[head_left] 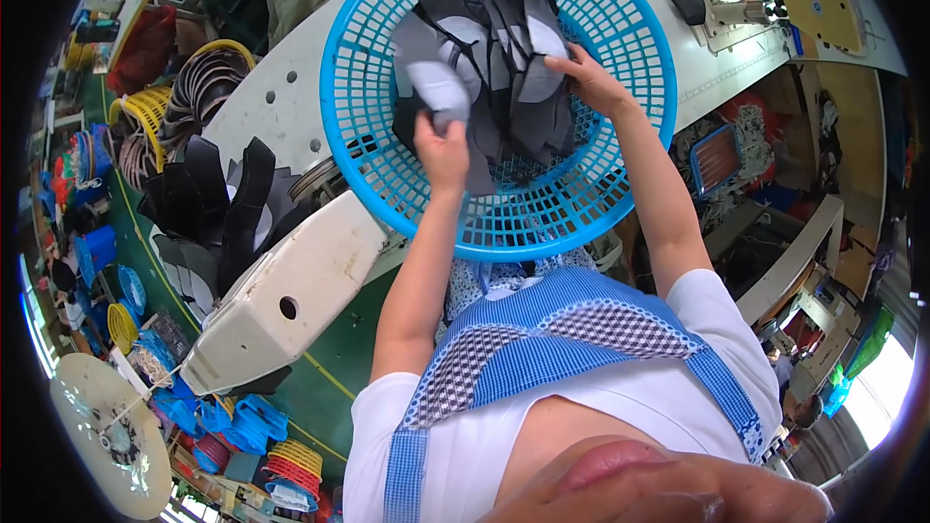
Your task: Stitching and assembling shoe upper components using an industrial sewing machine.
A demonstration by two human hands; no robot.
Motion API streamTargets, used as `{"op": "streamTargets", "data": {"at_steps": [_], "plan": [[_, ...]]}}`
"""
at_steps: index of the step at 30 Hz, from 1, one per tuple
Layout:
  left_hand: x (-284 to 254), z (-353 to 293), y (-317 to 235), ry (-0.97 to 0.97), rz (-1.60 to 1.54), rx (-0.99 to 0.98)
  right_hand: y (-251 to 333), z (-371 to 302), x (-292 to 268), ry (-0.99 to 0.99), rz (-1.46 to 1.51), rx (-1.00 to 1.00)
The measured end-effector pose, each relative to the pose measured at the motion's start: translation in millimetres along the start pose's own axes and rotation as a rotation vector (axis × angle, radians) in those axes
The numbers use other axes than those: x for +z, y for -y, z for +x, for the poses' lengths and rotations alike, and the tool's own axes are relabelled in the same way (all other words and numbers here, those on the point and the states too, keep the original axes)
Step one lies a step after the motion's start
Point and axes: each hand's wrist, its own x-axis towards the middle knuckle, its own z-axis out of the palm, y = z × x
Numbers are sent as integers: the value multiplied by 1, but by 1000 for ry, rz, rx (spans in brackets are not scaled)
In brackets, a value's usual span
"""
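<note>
A round blue plastic basket [341, 150] stands before me with stacks of black-and-grey fabric pieces [542, 121] inside, which look like shoe uppers with pale patches. My left hand [444, 155] is closed on the lower end of one such upper [436, 87], grey with a pale patch and blurred by motion, at the left of the basket. On the right, the thumb and fingers of my right hand [593, 82] are closed at the edge of the right-hand stack, by an upper with a pale patch [545, 37].
The basket covers part of a white worktable [257, 126]. A cream sewing machine [300, 281] sits to its left, beside a pile of dark pieces [228, 203]. Another machine [736, 12] is at the far right. Yellow baskets [145, 116] hold curved dark pieces at the far left.
</note>
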Motion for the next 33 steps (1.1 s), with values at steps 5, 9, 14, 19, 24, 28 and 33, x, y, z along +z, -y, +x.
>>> {"op": "streamTargets", "data": {"at_steps": [5, 9, 14, 19, 24, 28, 33], "plan": [[-14, 0, 2, -46, -82, 7, -1, 10, 25, -23, -150, -122], [-14, 8, -3, -53, 18, 22, -3, 1, 40, -242, -234, -196], [-20, 8, -35, 36, -82, 27, 39, -71, 2, 101, 264, -269], [18, -23, -84, 561, -391, -200, 55, -116, 35, 144, -198, -398], [-8, -30, -113, 619, -178, -36, 43, -146, 116, 318, 445, -472], [-57, -37, -115, 643, -229, -84, 39, -160, 144, 106, 352, -503], [-77, -62, -127, 563, 117, 172, 19, -162, 160, 101, 448, -417]]}}
